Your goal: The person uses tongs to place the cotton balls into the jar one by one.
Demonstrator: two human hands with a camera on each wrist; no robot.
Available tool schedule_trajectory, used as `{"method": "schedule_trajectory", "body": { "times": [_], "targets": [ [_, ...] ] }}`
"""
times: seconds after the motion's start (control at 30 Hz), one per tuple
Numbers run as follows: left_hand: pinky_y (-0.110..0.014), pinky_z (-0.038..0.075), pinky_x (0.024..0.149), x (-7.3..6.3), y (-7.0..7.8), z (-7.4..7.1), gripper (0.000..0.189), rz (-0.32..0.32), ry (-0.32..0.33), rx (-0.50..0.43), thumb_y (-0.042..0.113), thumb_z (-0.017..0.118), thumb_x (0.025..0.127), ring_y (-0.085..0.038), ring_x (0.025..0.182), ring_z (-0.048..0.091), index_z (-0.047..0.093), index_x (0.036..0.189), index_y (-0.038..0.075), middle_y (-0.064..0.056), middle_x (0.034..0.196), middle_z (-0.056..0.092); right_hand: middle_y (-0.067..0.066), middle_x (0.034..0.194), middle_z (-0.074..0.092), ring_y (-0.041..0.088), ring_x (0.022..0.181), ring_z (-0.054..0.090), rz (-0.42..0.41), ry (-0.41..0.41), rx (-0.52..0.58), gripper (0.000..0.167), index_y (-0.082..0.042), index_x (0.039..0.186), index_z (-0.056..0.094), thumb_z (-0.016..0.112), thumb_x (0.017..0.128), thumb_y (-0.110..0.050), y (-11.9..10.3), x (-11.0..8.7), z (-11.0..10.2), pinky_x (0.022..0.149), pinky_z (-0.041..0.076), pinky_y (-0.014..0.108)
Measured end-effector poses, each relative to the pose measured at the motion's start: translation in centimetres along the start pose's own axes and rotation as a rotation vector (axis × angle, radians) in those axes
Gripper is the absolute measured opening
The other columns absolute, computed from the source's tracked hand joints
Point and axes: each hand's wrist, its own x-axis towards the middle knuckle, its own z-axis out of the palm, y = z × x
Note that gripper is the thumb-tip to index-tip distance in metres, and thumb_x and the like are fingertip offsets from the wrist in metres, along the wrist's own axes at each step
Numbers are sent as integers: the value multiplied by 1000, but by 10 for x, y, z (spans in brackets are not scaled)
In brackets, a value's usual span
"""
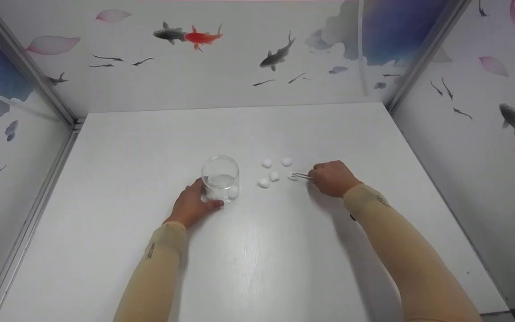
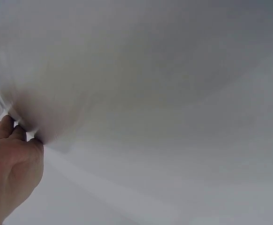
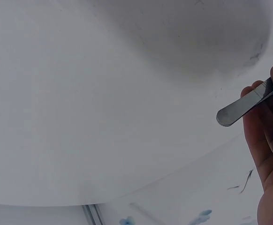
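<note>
My left hand (image 1: 191, 206) holds a clear glass cup (image 1: 238, 175) by its near left side, thumb at the front and fingers behind. White cotton balls (image 1: 232, 192) lie in the bottom of the cup. To the right, my right hand (image 1: 334, 178) grips metal tweezers (image 1: 301, 175), their tips at a cotton ball (image 1: 292, 176) on the table. Several more cotton balls (image 1: 274, 176) are scattered between the tweezers and the cup. From the right wrist, the rounded rear end of the tweezers (image 3: 237, 111) sticks out past the thumb.
A white table (image 1: 248, 268) carries everything. Behind it stands a white panel (image 1: 230, 80) printed with fish and petals, and similar panels close off the left and right sides. Metal posts (image 1: 427, 53) mark the corners.
</note>
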Motion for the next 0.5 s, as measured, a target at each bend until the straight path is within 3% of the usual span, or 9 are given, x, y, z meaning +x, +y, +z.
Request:
{"method": "schedule_trajectory", "body": {
  "times": [0.5],
  "targets": [
    [-55,20,119,1,-4,2,102,-3,-1,-14,58,80,77,-40,145,27,33,156,12,-10,155,41,5,74,66,20,62,62,-24,11,-8,5,-7,87,76,73,89,-10,-1,-1,1,56,56,40]
  ]
}}
